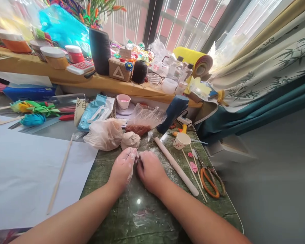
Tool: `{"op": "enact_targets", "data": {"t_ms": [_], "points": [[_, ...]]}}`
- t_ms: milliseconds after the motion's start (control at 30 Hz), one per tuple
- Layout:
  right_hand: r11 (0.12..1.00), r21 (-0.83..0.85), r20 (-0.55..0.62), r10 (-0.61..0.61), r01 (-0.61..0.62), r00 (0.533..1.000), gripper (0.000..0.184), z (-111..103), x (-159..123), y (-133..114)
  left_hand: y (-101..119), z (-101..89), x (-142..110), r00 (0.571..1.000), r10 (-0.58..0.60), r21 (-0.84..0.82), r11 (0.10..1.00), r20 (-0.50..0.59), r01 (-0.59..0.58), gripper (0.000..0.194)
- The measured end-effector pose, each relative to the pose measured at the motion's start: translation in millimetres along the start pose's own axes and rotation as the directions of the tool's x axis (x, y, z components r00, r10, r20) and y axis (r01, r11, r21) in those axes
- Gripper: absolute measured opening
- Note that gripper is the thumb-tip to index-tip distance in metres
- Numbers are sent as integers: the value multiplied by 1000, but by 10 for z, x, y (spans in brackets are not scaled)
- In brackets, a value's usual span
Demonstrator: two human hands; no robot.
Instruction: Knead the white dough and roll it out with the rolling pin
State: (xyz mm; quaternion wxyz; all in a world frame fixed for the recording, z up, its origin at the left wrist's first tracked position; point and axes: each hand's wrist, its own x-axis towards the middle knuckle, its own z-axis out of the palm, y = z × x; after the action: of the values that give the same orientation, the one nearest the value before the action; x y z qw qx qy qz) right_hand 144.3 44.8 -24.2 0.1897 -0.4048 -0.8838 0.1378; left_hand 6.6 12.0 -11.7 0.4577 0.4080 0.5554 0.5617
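Observation:
My left hand [124,166] is closed, its fingers curled and smeared with white residue. Facing it, my right hand [151,171] is closed too, with its fingertips against those of the left. Between the fingertips shows a small pale piece of clay [137,155], mostly hidden by the fingers. Just beyond my hands sits a larger off-white lump of clay [130,139], next to a crumpled translucent plastic bag [104,134]. A pale rolling pin [176,166] lies diagonally to the right of my right hand.
Right of the rolling pin are a paper cup [182,140], thin wooden sticks [193,169] and orange-handled scissors [209,183]. White paper [35,176] with a wooden strip [61,173] covers the left side. Behind stand a bag of brown material [139,127], a dark blue cylinder [173,113] and a crowded ledge [99,81].

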Motion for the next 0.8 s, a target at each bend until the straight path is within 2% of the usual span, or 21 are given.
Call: {"op": "enact_targets", "data": {"t_ms": [100,200,300,367,433,467,533,600,633,733,800], "points": [[997,43,46,62,-64,997,5,-33,61,23,5,27,-7,1000,-10,-1,1000,6,10,33],[985,161,42,54,-60,998,7,-44,70,64,25,24,3,1000,-10,11,1000,13,9,32],[939,339,-56,86,-62,995,2,-53,32,104,47,-1,18,1000,11,80,997,15,-12,31],[917,397,-142,93,-29,986,7,-86,1,111,54,-16,22,999,30,113,993,10,-31,31],[933,358,-185,26,43,982,15,-158,-36,98,53,-23,20,999,51,103,993,-5,-50,34],[947,311,-165,-30,80,986,19,-206,-66,86,49,-24,18,998,60,88,994,-9,-59,35],[972,201,-47,-112,119,993,22,-309,-168,56,39,-22,14,997,72,60,996,0,-72,40],[991,95,74,-106,99,992,22,-378,-340,28,29,-20,14,997,74,39,996,31,-75,44],[996,50,94,-79,75,992,27,-387,-445,18,25,-21,14,996,76,32,997,46,-77,44],[998,-30,24,-62,62,998,47,-315,-745,6,14,-25,16,992,90,39,995,84,-93,41],[997,-24,-38,-77,76,996,48,-233,-858,1,10,-26,11,985,106,111,986,137,-122,37]]}}
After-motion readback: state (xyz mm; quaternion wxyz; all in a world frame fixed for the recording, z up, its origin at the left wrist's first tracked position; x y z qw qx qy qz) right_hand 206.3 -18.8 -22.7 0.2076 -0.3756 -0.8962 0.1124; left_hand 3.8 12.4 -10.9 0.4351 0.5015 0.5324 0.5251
